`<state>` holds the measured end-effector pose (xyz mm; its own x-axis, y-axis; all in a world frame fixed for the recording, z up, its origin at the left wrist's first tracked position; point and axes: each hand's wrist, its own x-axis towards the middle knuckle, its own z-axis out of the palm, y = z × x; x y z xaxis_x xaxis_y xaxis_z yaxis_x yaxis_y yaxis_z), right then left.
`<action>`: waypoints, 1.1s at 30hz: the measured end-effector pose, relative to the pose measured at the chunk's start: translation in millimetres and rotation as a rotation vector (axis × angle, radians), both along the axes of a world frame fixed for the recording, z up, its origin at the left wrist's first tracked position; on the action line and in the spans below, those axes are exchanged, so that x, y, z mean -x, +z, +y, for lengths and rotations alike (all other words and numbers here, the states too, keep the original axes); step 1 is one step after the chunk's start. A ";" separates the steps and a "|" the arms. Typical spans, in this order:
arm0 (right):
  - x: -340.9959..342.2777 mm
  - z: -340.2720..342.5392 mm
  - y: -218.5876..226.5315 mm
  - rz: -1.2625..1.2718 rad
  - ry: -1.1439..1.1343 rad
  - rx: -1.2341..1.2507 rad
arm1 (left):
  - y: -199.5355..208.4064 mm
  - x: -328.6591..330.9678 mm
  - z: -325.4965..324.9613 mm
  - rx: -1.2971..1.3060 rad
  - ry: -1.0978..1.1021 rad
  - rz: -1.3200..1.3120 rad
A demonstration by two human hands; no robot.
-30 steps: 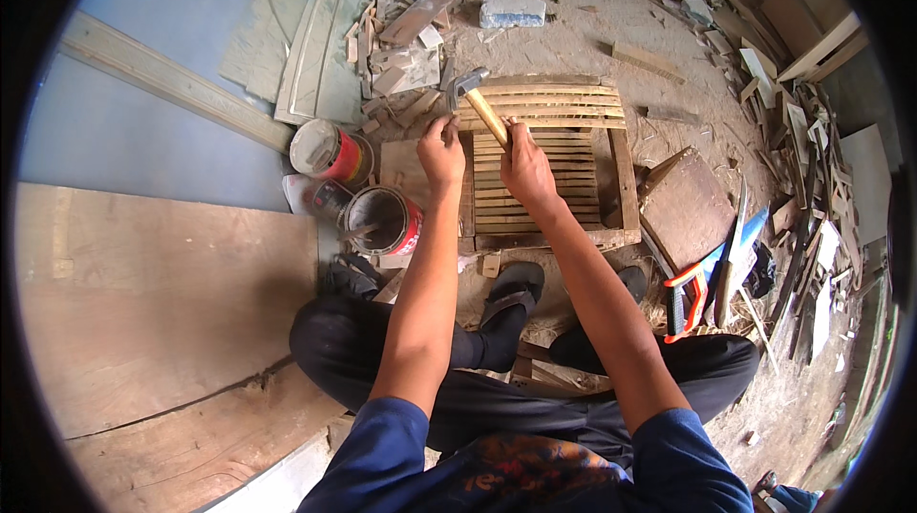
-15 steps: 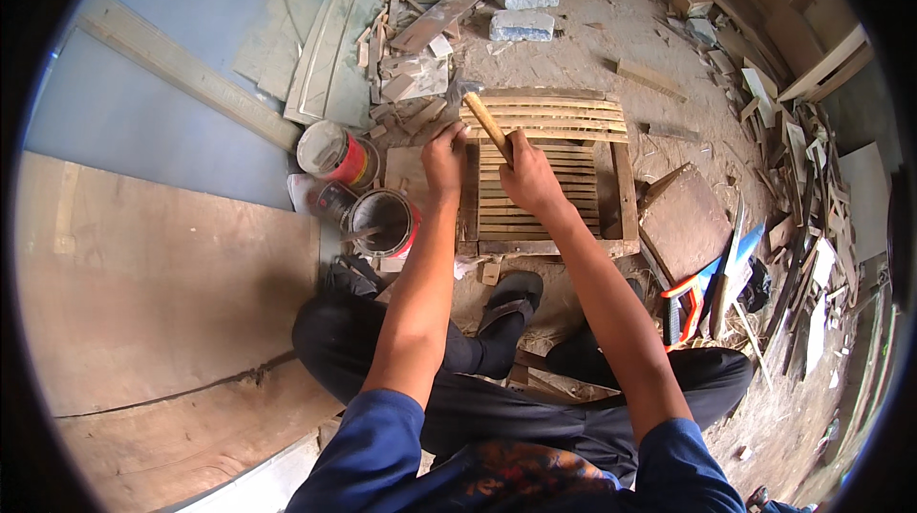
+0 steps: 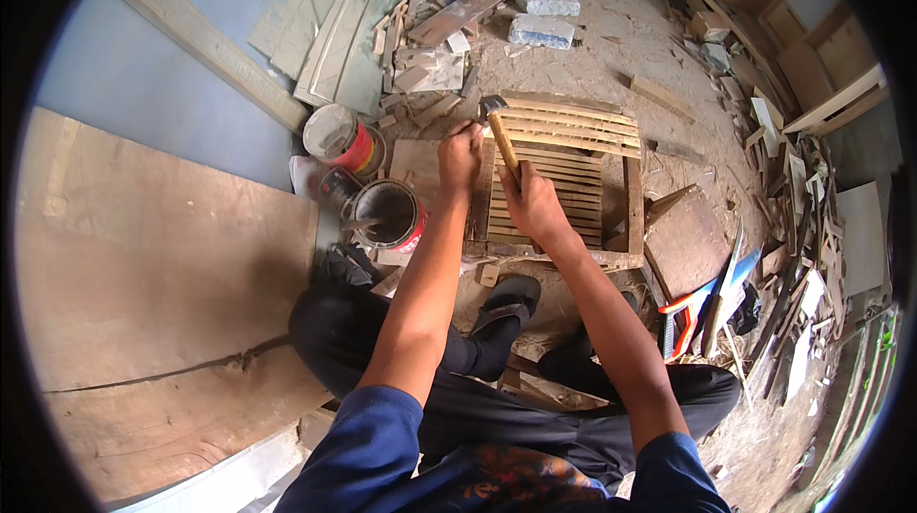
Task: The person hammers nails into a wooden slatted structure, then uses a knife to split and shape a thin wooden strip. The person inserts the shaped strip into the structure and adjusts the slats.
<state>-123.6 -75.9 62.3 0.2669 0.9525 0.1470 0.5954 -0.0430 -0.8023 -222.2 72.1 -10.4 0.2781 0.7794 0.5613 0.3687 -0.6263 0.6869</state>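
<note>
1. Checking from the left, we note the upper tub (image 3: 357,151), red-sided, with the dark can (image 3: 336,186) just below it. Any print on these two is too small for us to read.
2. Nearer to us, the open tub (image 3: 411,238) bears pale lettering on its red side. We identify it by colour alone.
3. Our left hand (image 3: 461,160) is at the far left corner of the frame (image 3: 633,207), its fingers curled together. We cannot tell whether anything is pinched between them.
4. The hammer (image 3: 506,142) slants away from us and slightly left, its head just beside the left fingertips. We cannot confirm contact with the corner.
5. Step in hand, as we judge it: hammer work at the left ends of the far slats (image 3: 573,128). The next move calls for a squared head, a steady frame and fingertips clear of the blow.
6. Our right hand (image 3: 535,207) is wrapped round the hammer's handle, over the frame. We find no legible mark on the hammer.
7. The frame lies on the floor (image 3: 564,71) beyond our shoes (image 3: 506,305), between the tubs and the saw. We can read no writing on it.
8. The saw (image 3: 684,322) lies at right, orange-handled; we can make out no label.
</note>
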 end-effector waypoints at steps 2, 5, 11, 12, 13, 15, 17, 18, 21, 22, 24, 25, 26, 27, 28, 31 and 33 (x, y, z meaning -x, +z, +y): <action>-2.9 0.4 2.1 0.018 -0.029 0.002 | 5.0 -3.3 -3.8 0.028 -0.021 -0.015; -2.3 0.3 2.4 -0.011 -0.032 -0.002 | 5.4 -4.2 -3.7 0.008 -0.029 -0.056; -2.9 1.4 6.2 0.015 -0.009 -0.013 | -0.4 -1.8 0.4 0.007 -0.016 -0.078; -3.5 0.8 4.9 0.008 -0.011 -0.023 | 0.7 -2.9 -0.9 0.011 -0.016 -0.076; -4.1 0.3 3.7 0.001 -0.014 -0.033 | 2.0 -4.0 -2.0 0.016 -0.016 -0.073; -5.6 0.3 2.6 -0.034 -0.003 -0.010 | 2.1 -4.1 -2.7 0.015 -0.003 -0.067; -4.8 1.8 4.2 -0.033 0.006 -0.013 | 0.0 -3.0 -1.1 0.006 0.024 -0.060; -3.9 -0.2 10.8 -0.015 0.001 -0.014 | 1.2 -4.0 -2.9 0.029 0.023 -0.057; -2.1 0.2 9.0 -0.006 -0.003 -0.021 | 2.3 -5.4 -3.7 0.057 0.017 -0.039; -2.4 1.4 7.9 -0.011 -0.001 -0.028 | 0.5 -2.9 -2.3 0.038 0.012 -0.026; -3.8 3.3 7.1 -0.057 0.012 0.003 | -2.0 -0.9 -2.9 -0.009 0.024 -0.023; -4.5 4.3 7.5 -0.080 0.019 0.020 | -1.6 -1.7 -1.7 0.007 0.023 -0.025; -5.9 5.3 8.1 -0.060 0.016 -0.014 | -0.7 -2.8 0.9 0.024 0.022 -0.027; -4.5 4.7 15.7 -0.038 0.011 -0.042 | 0.1 -2.9 0.1 0.046 0.018 -0.025; -3.3 3.8 18.9 -0.014 0.005 -0.070 | 0.5 -3.2 -2.1 0.045 0.017 -0.036; -3.2 2.4 14.1 0.004 0.007 -0.064 | 1.3 -4.8 -3.0 0.022 0.008 -0.051; -3.6 1.1 4.1 -0.037 0.015 0.014 | 1.2 -3.3 -3.2 -0.006 -0.004 -0.038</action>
<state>-120.0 -74.9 66.4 0.2467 0.9584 0.1434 0.6254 -0.0444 -0.7790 -218.9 68.9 -9.2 0.2597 0.7750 0.5761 0.3403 -0.6317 0.6965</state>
